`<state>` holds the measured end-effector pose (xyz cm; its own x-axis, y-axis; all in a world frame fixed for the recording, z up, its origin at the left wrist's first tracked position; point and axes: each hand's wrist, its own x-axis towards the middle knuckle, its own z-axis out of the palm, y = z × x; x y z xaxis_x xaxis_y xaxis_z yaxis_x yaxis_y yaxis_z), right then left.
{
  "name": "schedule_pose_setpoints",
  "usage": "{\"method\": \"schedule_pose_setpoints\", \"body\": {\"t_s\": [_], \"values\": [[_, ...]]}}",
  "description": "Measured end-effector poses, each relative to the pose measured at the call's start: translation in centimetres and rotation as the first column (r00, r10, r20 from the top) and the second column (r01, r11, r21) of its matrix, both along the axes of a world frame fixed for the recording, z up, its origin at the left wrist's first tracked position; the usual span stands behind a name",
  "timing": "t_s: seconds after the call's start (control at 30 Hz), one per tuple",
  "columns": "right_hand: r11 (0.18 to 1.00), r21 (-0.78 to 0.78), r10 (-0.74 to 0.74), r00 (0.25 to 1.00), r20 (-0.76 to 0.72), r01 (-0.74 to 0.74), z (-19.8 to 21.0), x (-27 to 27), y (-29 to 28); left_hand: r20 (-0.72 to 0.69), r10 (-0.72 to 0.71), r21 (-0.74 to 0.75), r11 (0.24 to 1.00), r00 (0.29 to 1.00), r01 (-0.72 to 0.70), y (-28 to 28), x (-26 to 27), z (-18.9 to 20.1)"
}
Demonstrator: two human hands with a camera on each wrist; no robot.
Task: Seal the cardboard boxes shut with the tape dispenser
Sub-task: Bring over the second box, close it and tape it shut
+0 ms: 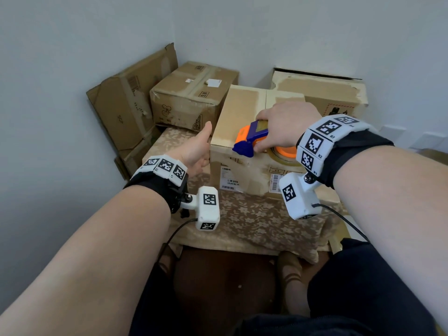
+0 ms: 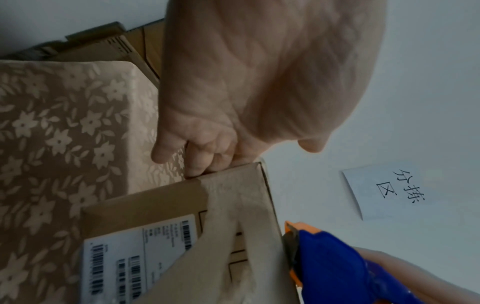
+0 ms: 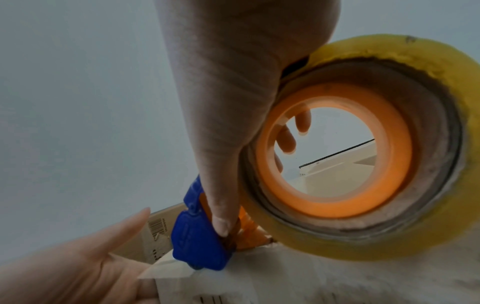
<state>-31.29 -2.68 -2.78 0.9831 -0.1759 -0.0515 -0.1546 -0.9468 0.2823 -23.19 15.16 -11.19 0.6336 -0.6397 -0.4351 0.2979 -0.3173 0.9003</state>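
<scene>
A closed cardboard box [image 1: 242, 112] with shipping labels on its front stands on the cloth-covered table. My right hand [image 1: 286, 124] grips a blue and orange tape dispenser [image 1: 252, 139] from above. Its blue nose lies at the box's top front edge, and its yellowish tape roll [image 1: 286, 154] hangs over the front. In the right wrist view my thumb [image 3: 233, 102] presses the blue dispenser [image 3: 197, 242] beside the tape roll [image 3: 389, 236]. My left hand [image 1: 196, 149] rests flat against the box's left side, thumb up. In the left wrist view the fingers [image 2: 202, 156] touch the box [image 2: 233, 226] near its corner.
A taped box [image 1: 191, 93] stands at the back left, with flattened cardboard [image 1: 126, 103] leaning on the wall beside it. A larger box [image 1: 322, 93] stands at the back right. The floral tablecloth [image 1: 254, 219] hangs over the near edge. A paper note [image 2: 384, 191] is on the wall.
</scene>
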Motion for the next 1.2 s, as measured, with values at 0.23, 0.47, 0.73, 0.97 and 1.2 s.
{"method": "schedule_pose_setpoints", "body": {"t_s": [0.23, 0.47, 0.73, 0.97, 1.2], "values": [[1.0, -0.013, 0.019, 1.0, 0.009, -0.019, 0.0, 0.0, -0.2, 0.238, 0.0, 0.156, 0.987, 0.971, -0.038, -0.4, 1.0, 1.5], [0.998, 0.025, 0.052, 0.995, 0.087, -0.054, -0.3, -0.2, -0.7, 0.614, -0.537, 0.582, 0.803, 0.578, 0.127, -2.3, -1.1, 3.3], [0.873, 0.477, -0.083, 0.934, 0.349, -0.101, 0.1, -2.0, -2.4, 0.674, -0.587, 0.67, 0.742, 0.448, -0.037, -3.3, -2.3, 2.8], [0.622, 0.783, -0.367, 0.876, 0.313, -0.019, -0.9, -3.1, -4.6, 0.685, -0.58, 0.69, 0.711, 0.441, -0.138, -4.4, -2.6, 2.5], [0.323, 0.945, -0.477, 0.856, 0.198, -0.039, -1.6, -3.9, -5.5, 0.703, -0.55, 0.684, 0.697, 0.45, -0.215, -5.1, -2.6, 2.1]]}}
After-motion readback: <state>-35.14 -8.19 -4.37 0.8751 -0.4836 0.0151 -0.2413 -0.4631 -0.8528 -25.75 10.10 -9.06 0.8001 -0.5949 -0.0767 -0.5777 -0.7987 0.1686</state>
